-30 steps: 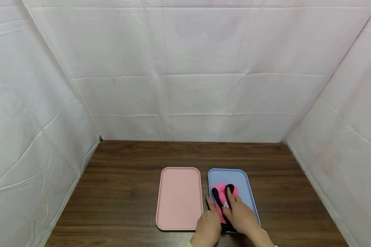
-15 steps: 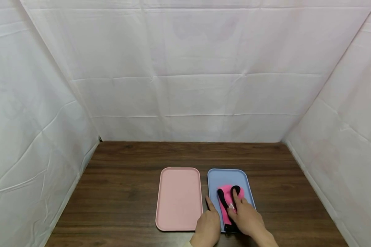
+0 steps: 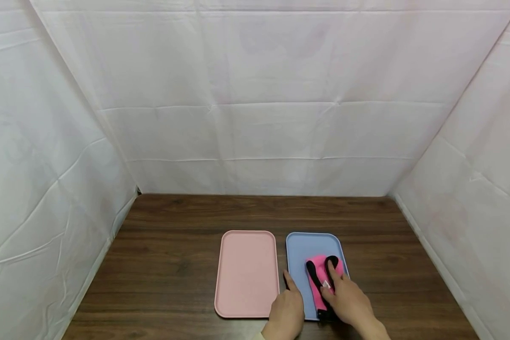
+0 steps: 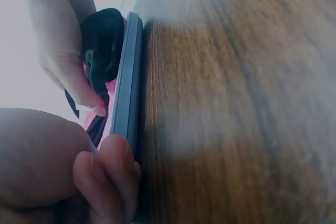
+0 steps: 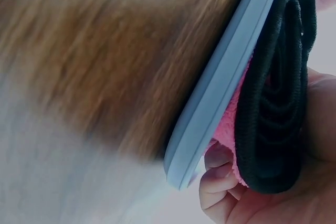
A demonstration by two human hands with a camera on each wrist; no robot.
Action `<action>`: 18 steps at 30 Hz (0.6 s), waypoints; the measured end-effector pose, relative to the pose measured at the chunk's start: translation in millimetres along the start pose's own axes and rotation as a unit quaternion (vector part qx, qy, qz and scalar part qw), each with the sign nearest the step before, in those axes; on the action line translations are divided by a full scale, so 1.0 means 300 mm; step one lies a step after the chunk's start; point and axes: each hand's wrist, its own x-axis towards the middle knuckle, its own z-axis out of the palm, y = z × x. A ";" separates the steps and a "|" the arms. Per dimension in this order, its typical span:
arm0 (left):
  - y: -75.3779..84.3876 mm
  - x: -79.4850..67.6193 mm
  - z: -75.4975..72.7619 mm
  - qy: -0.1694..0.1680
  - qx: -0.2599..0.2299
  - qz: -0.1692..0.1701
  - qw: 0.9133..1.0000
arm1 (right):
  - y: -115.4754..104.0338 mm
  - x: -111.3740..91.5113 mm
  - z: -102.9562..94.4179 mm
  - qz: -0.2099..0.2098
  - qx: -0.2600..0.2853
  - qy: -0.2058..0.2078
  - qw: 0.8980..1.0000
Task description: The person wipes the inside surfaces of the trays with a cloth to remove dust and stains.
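A folded pink fleecy cloth point(image 3: 316, 283) with black edging point(image 5: 273, 108) and a small white tag lies on the right half of the blue tray point(image 3: 299, 259). My right hand point(image 3: 349, 300) grips it from the right, index finger stretched along its top and thumb on its near part. In the right wrist view, curled fingers point(image 5: 218, 182) sit against the cloth's pink underside by the tray rim. My left hand point(image 3: 285, 311) holds the tray's near left side, index finger along the rim. Curled fingertips point(image 4: 118, 150) press at the rim in the left wrist view; the thumb's hold is partly hidden.
A pink tray point(image 3: 247, 274) lies just left of the blue one, a narrow gap between them. Both rest on a dark wooden table point(image 3: 165, 255). White cloth walls point(image 3: 272, 132) stand behind the table and along both sides.
My right hand has slid the folded cloth rightward across the blue tray, baring more of the tray's left part. The left hand and both trays have stayed in place.
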 end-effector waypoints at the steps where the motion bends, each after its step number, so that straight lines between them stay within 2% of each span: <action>1: 0.000 -0.001 0.000 0.003 0.002 0.001 1.000 | 0.003 0.000 -0.003 0.002 0.000 0.000 1.000; 18: 0.002 -0.004 0.000 0.012 0.012 -0.003 1.000 | 0.050 -0.024 -0.019 0.008 0.023 0.038 0.999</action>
